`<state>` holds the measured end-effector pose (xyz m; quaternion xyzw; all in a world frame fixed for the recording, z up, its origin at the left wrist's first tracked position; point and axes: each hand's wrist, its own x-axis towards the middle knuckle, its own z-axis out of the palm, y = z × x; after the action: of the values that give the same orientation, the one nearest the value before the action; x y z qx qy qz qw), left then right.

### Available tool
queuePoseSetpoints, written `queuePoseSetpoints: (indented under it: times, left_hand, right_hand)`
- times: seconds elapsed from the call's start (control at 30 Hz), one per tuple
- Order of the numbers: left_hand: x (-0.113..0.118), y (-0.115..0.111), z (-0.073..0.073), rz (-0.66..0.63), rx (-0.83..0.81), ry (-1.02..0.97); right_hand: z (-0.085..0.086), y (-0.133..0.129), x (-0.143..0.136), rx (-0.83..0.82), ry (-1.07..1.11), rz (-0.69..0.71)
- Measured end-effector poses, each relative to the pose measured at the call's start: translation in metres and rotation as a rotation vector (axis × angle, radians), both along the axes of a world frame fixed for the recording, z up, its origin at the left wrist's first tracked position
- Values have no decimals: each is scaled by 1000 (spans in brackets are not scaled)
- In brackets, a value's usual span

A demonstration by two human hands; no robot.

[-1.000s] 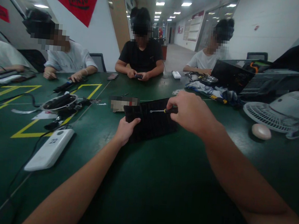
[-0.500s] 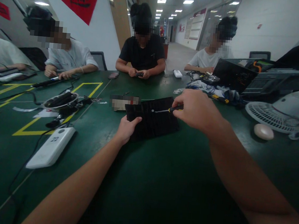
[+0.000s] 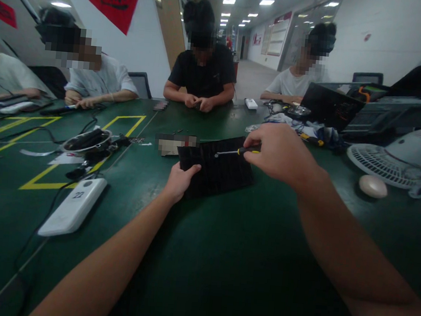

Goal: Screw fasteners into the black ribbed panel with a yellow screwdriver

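Note:
A flat black panel [image 3: 224, 171] is held tilted above the green table, with ridges or compartments on its face. My left hand [image 3: 181, 179] grips its left edge, thumb on top. My right hand [image 3: 275, 151] is closed round the black and yellow handle of a screwdriver [image 3: 233, 152]. The screwdriver's metal shaft points left across the panel, and its tip is at a small round silvery piece [image 3: 216, 155] over the panel's upper part. Whether that piece is fixed to the panel, I cannot tell.
A white device marked 22 [image 3: 75, 205] lies left, near a round holder [image 3: 86, 141] with dark items and cables. Behind the panel is a small box [image 3: 170, 147]. A white fan [image 3: 398, 159] and pale oval object [image 3: 373, 186] stand right. Several people sit across the table [image 3: 143, 122].
The screwdriver has turned slightly, its shaft now a little more level, and the small round piece has shifted slightly. Both hands keep their holds. The whole view has moved a little.

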<state>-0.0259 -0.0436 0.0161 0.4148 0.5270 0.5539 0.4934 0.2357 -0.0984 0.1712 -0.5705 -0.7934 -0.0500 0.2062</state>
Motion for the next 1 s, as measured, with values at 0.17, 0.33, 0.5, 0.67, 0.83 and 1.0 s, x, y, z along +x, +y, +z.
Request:
queuePoseSetpoints:
  times: [0.17,0.33,0.5,0.67,0.83,1.0]
  left_hand:
    - [0,-2,2,0,-6,4]
    - [1,-2,3,-3,1,-3]
    - [0,-1,1,-1,1,-9]
    - [-1,-1,0,-4,-4,-12]
    - [0,-2,1,0,-4,-12]
    - [2,-4,5,13,-15,3]
  right_hand:
    - [0,1,-2,-21,-17,0]
    - [-2,1,-1,-13,0,13]
    - [-2,2,-1,-22,-1,20]
    - [-2,1,-1,-33,3,7]
    - [-1,-1,-2,-39,-7,-28]
    - [-2,0,-3,-56,-8,-17]
